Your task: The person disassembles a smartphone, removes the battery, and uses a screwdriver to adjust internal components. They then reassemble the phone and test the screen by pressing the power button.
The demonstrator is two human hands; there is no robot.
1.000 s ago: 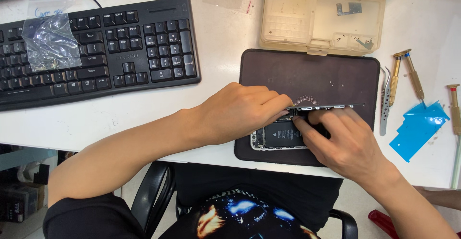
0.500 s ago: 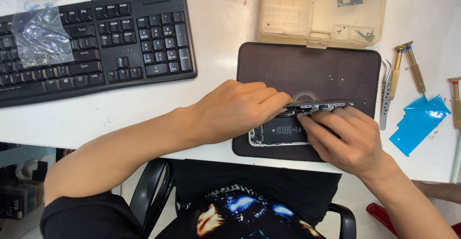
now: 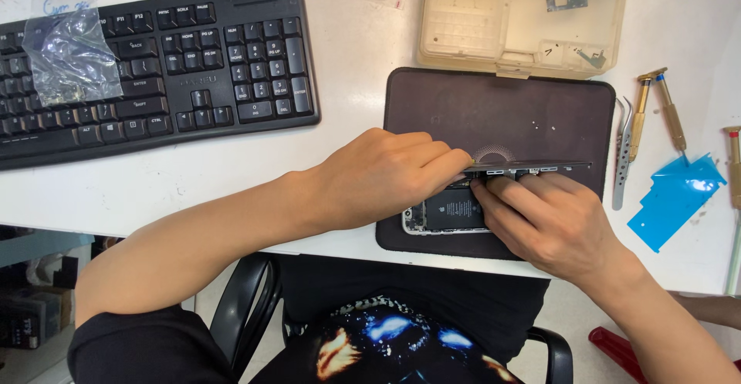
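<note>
An opened smartphone lies on a dark brown work mat, its black battery showing. Its screen panel stands up on edge along the far side of the phone body. My left hand grips the left end of that panel with the fingertips. Beside it, my right hand rests over the right half of the phone, fingers pressing at the panel's lower edge where small connectors show. The two hands nearly touch.
A black keyboard with a clear plastic bag on it lies at the left. A beige parts box sits behind the mat. Tweezers, brass screwdrivers and a blue film piece lie at the right.
The hands have stayed on the phone and its raised panel, with only slight finger shifts. The view has drifted a little.
</note>
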